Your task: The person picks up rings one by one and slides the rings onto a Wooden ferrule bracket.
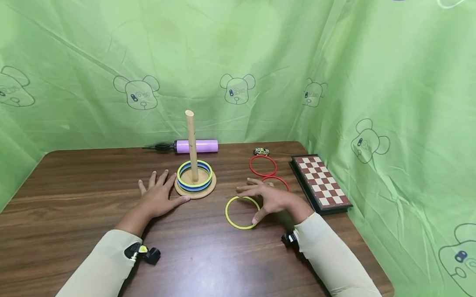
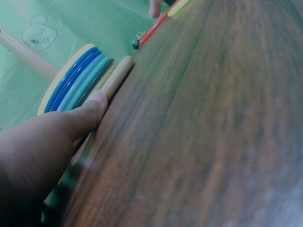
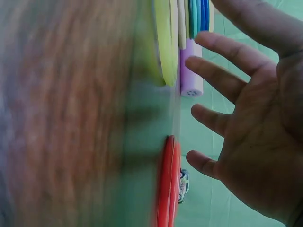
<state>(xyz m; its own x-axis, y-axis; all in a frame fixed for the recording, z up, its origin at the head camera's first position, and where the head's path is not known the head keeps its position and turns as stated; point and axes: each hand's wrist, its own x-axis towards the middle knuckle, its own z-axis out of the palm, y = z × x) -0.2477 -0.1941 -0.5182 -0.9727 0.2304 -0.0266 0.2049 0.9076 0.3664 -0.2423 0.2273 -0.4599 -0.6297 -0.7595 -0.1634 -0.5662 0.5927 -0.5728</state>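
Yellow and slim, a round ring [image 1: 241, 228] lies on the brown wood-grain table [image 1: 82, 204], right of the pale wooden peg stand [image 1: 192, 147] and slightly nearer the person. Reaching for this ring seems the step in hand: the right hand [image 1: 273, 199] is over it with fingers spread, gripping nothing visible; whether the thumb touches the rim, I cannot tell. Next, the move likely calls for thumb and fingers to pinch that rim. Spread out left of the stand, the left hand [image 1: 157, 201] rests its thumb against the base. The ring looks like a plain, narrow hoop.
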